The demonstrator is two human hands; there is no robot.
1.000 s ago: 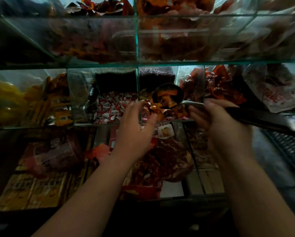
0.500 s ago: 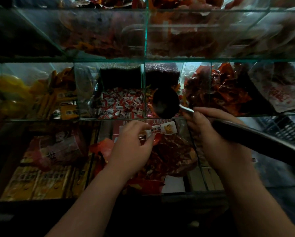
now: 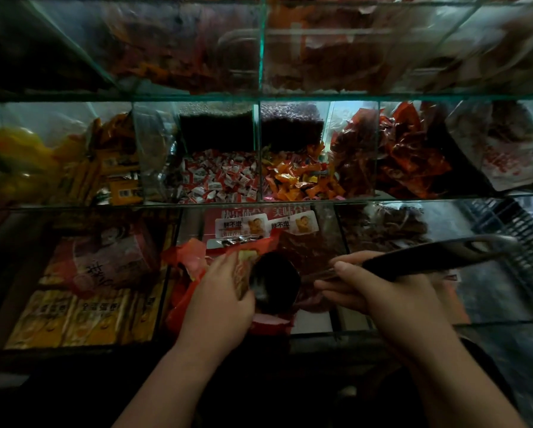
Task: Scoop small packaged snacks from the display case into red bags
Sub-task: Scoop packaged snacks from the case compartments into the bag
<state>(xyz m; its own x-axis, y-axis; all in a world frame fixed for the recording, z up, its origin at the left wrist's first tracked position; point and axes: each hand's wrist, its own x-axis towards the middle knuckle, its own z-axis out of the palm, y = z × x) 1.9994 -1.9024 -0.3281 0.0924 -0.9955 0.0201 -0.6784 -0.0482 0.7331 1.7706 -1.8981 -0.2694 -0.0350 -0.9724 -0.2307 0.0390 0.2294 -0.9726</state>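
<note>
the left hand (image 3: 219, 301) pinches the rim of the red bag (image 3: 183, 264), fingers curled over it, likely to keep the mouth wide. the right hand (image 3: 382, 295) is wrapped round the dark handle of the scoop (image 3: 274, 282), whose bowl dips into the bag's mouth, apparently to tip out; its contents are too dark to tell. the orange packaged snacks (image 3: 299, 180) lie beyond the bag, in a display case (image 3: 261, 57) compartment.
</note>
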